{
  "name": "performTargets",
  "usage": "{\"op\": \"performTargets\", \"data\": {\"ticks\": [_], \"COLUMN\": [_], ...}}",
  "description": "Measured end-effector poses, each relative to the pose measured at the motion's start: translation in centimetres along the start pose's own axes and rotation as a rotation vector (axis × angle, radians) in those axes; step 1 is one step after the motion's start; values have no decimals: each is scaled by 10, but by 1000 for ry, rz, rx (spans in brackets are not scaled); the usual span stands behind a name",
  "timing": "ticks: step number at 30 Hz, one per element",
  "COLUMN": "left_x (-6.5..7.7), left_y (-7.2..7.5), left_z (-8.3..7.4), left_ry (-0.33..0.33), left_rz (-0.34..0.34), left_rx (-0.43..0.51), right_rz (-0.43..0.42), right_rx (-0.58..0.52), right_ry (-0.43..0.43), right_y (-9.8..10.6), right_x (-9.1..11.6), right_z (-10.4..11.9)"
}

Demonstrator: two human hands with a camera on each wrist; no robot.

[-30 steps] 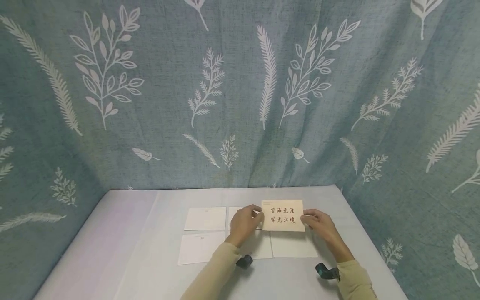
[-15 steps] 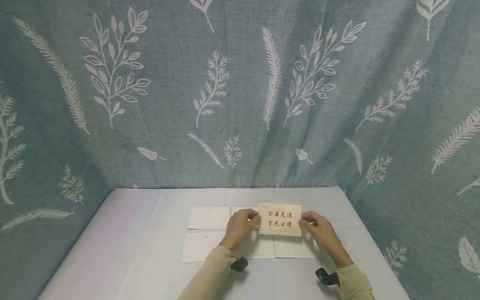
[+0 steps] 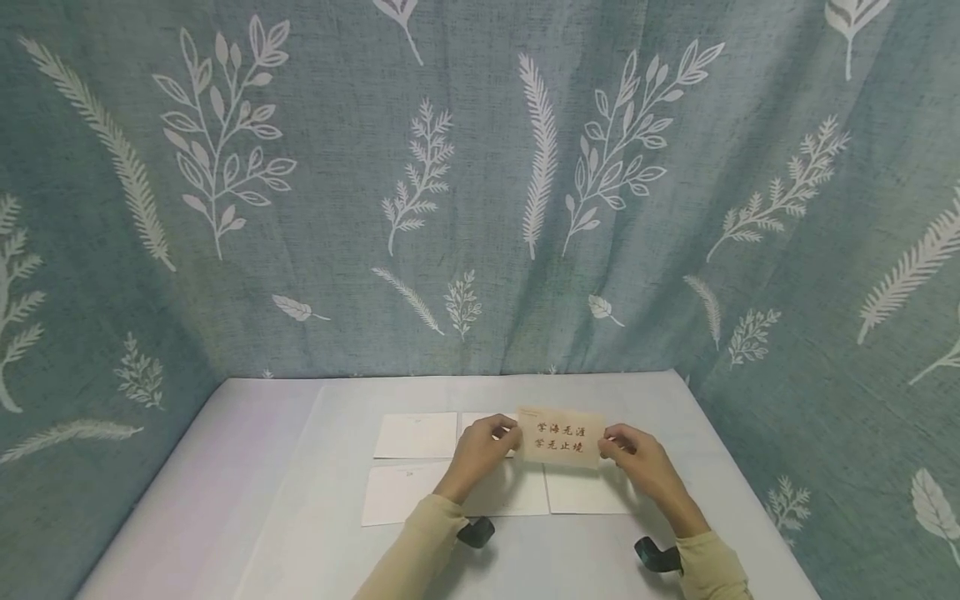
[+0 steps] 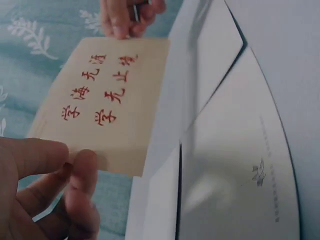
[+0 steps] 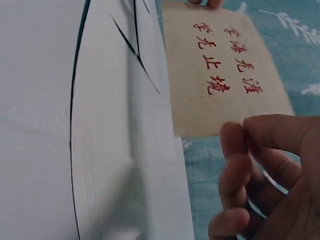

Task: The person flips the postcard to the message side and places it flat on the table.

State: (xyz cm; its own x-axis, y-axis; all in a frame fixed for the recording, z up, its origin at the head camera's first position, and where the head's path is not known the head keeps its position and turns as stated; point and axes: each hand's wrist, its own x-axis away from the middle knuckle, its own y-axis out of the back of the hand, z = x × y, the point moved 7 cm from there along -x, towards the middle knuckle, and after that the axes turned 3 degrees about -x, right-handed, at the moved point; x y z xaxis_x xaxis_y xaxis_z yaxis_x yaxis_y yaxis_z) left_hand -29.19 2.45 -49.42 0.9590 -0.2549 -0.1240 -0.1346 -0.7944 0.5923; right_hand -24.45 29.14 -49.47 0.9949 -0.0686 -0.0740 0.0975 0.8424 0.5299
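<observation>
A cream card (image 3: 561, 438) with two lines of red Chinese characters is held up above the table, its lettered side toward the head camera. My left hand (image 3: 482, 450) pinches its left edge between thumb and fingers. At the opposite edge, my right hand (image 3: 642, 463) pinches the card the same way. In the left wrist view the card (image 4: 107, 95) stands tilted over several pale cards lying on the table. One of those, a white card (image 4: 235, 165), carries a small dark drawing and faint print.
White cards lie in two rows beneath the hands, among them a back-left card (image 3: 416, 436), a front-left card (image 3: 401, 492) and a front-right card (image 3: 588, 492). The white table (image 3: 285, 492) meets a blue-green leaf-patterned curtain (image 3: 480, 208) at its back and sides.
Over the last second the held card has come slightly lower and its tilt has altered. Both hands keep their pinch on it. The head view has shifted a little.
</observation>
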Motion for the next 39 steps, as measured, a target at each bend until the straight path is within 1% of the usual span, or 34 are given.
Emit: {"op": "performTargets", "data": {"ticks": [5, 8, 12, 16, 18, 21, 24, 27, 31, 35, 39], "left_x": [3, 5, 6, 7, 7, 7, 7, 8, 9, 10, 11], "left_y": [-3, -2, -1, -1, -3, -4, -4, -3, -2, -2, 0], "left_z": [0, -1, -1, -2, -2, -2, -2, -6, -10, -10, -10], "left_ry": [-16, -20, -19, -16, -16, -24, -26, -42, -54, -45, -32], "left_rz": [35, 44, 49, 63, 72, 67, 25, -41, -115, -159, -209], "left_rx": [54, 78, 106, 132, 138, 133, 98, 55, 24, 39, 70], "right_rz": [41, 72, 82, 76, 73, 56, 31, 3, -35, -63, -65], "right_rx": [-73, -105, -97, -92, -88, -75, -65, -58, -70, -73, -83], "right_ry": [32, 89, 154, 135, 114, 120, 168, 201, 185, 174, 166], "right_y": [1, 1, 3, 5, 6, 6, 5, 4, 3, 2, 2], "right_x": [3, 6, 9, 12, 11, 9, 6, 5, 4, 5, 5], "right_z": [-1, -1, 2, 8, 6, -1, -6, -7, -9, -9, -6]}}
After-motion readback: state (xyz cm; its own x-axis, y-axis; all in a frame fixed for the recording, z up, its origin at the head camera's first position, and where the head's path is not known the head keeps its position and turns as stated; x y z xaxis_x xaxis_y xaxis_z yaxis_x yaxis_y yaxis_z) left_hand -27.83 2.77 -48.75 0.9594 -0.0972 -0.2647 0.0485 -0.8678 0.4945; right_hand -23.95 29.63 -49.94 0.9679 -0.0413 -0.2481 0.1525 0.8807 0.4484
